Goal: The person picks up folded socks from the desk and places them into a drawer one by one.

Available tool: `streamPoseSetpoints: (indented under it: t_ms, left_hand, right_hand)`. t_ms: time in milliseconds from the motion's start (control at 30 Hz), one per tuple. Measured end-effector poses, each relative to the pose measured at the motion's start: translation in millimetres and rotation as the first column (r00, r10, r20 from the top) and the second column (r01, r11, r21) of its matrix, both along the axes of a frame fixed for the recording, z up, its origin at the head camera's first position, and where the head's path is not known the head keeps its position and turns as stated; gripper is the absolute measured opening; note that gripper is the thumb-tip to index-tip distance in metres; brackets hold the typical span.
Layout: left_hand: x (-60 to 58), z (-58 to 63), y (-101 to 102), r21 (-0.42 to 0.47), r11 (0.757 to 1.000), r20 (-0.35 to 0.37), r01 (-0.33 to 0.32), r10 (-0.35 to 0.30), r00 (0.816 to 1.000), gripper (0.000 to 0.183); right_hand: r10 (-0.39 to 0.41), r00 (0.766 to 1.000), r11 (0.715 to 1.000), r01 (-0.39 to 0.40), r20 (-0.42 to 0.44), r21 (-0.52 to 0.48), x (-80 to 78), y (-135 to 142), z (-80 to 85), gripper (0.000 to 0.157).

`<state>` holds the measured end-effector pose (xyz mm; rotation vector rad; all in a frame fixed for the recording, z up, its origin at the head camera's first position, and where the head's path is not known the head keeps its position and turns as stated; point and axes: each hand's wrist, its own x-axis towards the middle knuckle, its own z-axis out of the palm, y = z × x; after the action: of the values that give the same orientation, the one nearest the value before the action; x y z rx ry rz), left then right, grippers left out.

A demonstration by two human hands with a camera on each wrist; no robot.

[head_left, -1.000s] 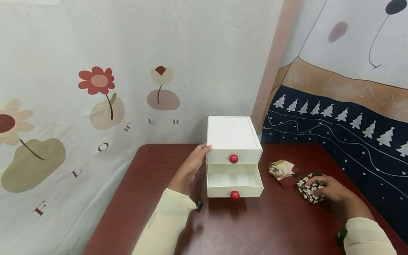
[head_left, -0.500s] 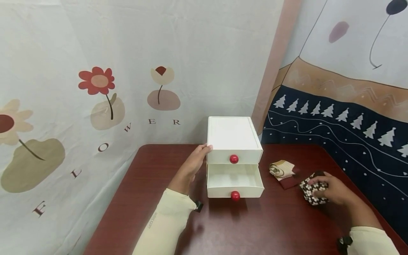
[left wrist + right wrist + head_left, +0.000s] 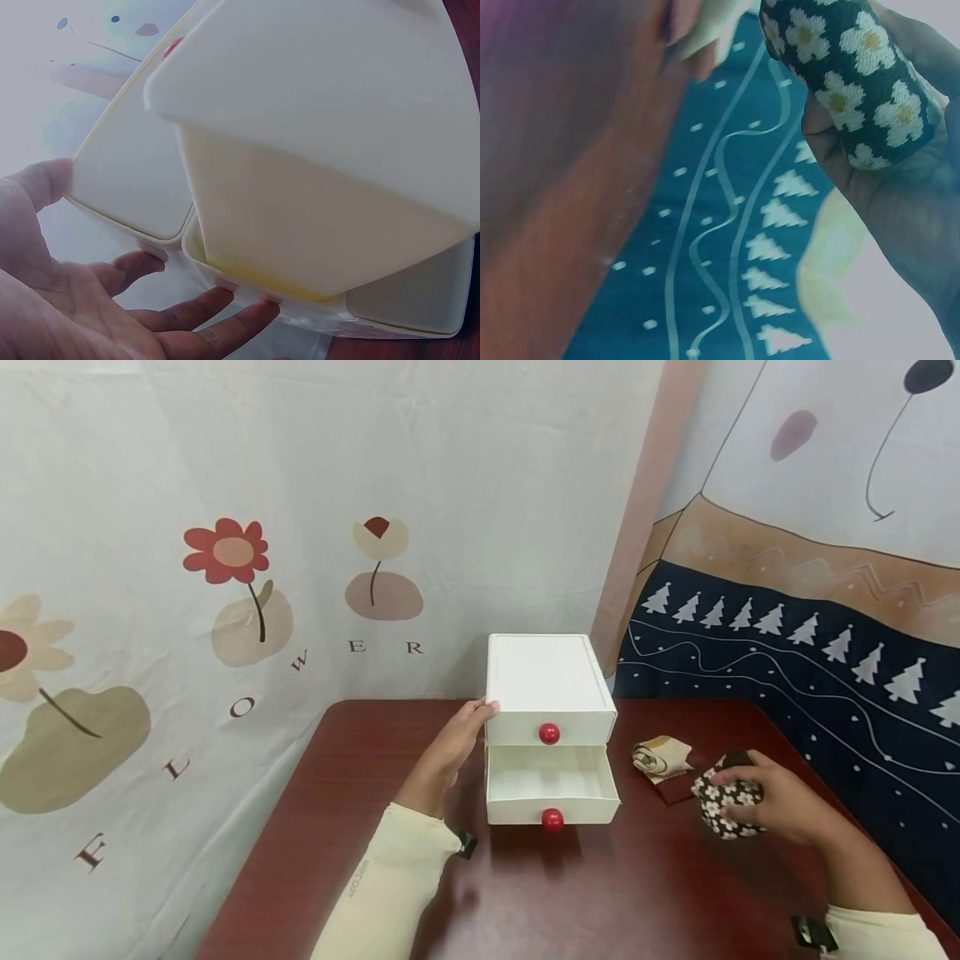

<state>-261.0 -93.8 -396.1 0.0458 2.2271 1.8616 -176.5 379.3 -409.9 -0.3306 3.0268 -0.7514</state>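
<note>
My left hand rests against the left side of a small white drawer cabinet. In the left wrist view, its thumb and spread fingers touch the cabinet's edges. The lower drawer is pulled out; its visible inside is bare. The upper drawer is closed. To the right, my right hand grips a rolled brown sock with white flowers between thumb and fingers, above the table. Its flower-patterned knit shows close up in the right wrist view. A rolled cream and dark red sock lies between cabinet and right hand.
The dark red-brown table has rounded back corners. A pale flower-print cloth hangs behind it, and a navy cloth with white trees hangs along the right side. Each drawer bears a round red knob.
My right hand has taken the flowered sock up off the table and tilted it, most recently moving slightly left. The left hand and cabinet stay in place.
</note>
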Motion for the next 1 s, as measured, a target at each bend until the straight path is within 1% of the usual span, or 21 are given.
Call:
streamPoseSetpoints:
  t_ms: [167, 367, 433, 500, 533, 600, 733, 800, 833, 900, 1000]
  left_hand:
    - [-2.0, 0.4, 0.2, 0.003, 1.0, -0.005, 0.002, -0.002, 1.0, 0.079]
    - [-1.1, 0.6, 0.1, 0.002, 1.0, 0.0, -0.004, 0.004, 1.0, 0.079]
    - [-0.3, 0.8, 0.0, 0.005, 1.0, -0.004, -0.005, 0.005, 1.0, 0.079]
    - [0.2, 1.1, -0.1, 0.006, 1.0, -0.004, -0.004, 0.004, 1.0, 0.079]
    - [0.8, 1.5, -0.3, 0.007, 1.0, -0.001, -0.004, 0.004, 1.0, 0.08]
    - [1.2, 2.1, -0.5, 0.007, 1.0, 0.004, -0.002, 0.002, 1.0, 0.08]
    - [1.8, 2.9, -0.7, 0.006, 1.0, 0.013, 0.002, -0.002, 1.0, 0.081]
    - [1.9, 2.9, -0.7, 0.004, 1.0, 0.012, -0.001, 0.001, 1.0, 0.08]
    - [2.0, 2.9, -0.7, 0.001, 1.0, 0.012, -0.002, 0.002, 1.0, 0.08]
    - [2.3, 3.1, -0.6, -0.003, 1.0, 0.01, -0.004, 0.004, 1.0, 0.08]
    - [1.8, 2.5, -0.4, -0.002, 1.0, 0.009, -0.001, 0.001, 1.0, 0.08]
  right_hand:
    - [0.026, 0.999, 0.998, -0.025, 0.018, -0.063, 10.1, -19.6, 17.8, 0.045]
    - [0.055, 0.998, 0.986, -0.053, 0.008, -0.159, 16.4, -37.9, 34.6, 0.041]
    - [0.07, 0.998, 0.979, -0.068, 0.004, -0.194, 16.8, -43.9, 37.7, 0.04]
    - [0.086, 0.996, 0.964, -0.078, 0.021, -0.252, 16.5, -50.1, 40.0, 0.039]
    - [0.094, 0.995, 0.954, -0.081, 0.032, -0.289, 16.3, -53.8, 40.9, 0.039]
    - [0.119, 0.99, 0.918, -0.081, 0.074, -0.387, 14.8, -60.4, 42.0, 0.04]
    - [0.181, 0.97, 0.828, -0.06, 0.164, -0.558, 9.6, -75.7, 43.0, 0.041]
    - [0.214, 0.955, 0.78, -0.041, 0.204, -0.624, 7.1, -84.3, 44.0, 0.037]
    - [0.227, 0.949, 0.763, -0.033, 0.221, -0.645, 6.0, -89.0, 44.8, 0.036]
    - [0.232, 0.939, 0.741, -0.001, 0.254, -0.672, 4.4, -99.3, 46.3, 0.036]
    - [0.213, 0.929, 0.729, 0.056, 0.302, -0.683, 1.6, -116.4, 47.7, 0.043]
